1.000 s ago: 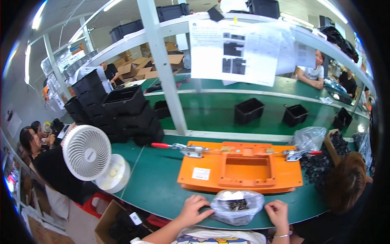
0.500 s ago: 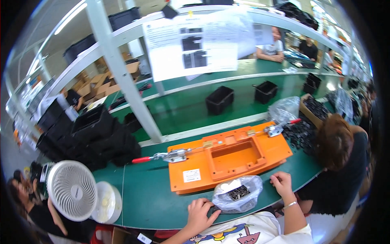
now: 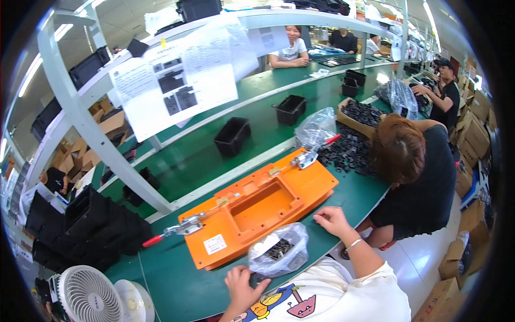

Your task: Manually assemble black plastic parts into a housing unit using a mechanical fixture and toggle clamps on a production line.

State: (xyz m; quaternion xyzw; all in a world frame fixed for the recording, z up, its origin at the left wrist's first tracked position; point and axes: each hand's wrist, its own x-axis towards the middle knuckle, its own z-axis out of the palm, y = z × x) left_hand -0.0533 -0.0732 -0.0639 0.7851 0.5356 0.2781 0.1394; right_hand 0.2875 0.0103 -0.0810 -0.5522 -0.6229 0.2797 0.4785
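A clear plastic bag (image 3: 292,260), its mouth rolled open, lies near the table's front edge. It holds many small dark, thin pieces (image 3: 279,249) and something white. My left hand (image 3: 242,287) rests at the bag's near left side, fingers and thumb apart, with the thumb close to the bag. To the right of the bag, my right hand (image 3: 331,220) is over the table with its fingers curled together; whether anything is in them is hidden. Behind the bag sits an orange fixture (image 3: 214,224) with a rectangular recess and a red-handled toggle clamp (image 3: 182,228) at each end.
A fan (image 3: 90,295) and a white round tub (image 3: 137,300) stand at the near left, with stacked black bins (image 3: 91,220) behind. Loose black parts (image 3: 348,153) are heaped at the right, beside a seated co-worker (image 3: 413,172). Black boxes (image 3: 232,137) sit on the green belt beyond a frame post.
The view has swung to the right, so the scene sits further left and tilted. Both hands keep about the same places beside the bag.
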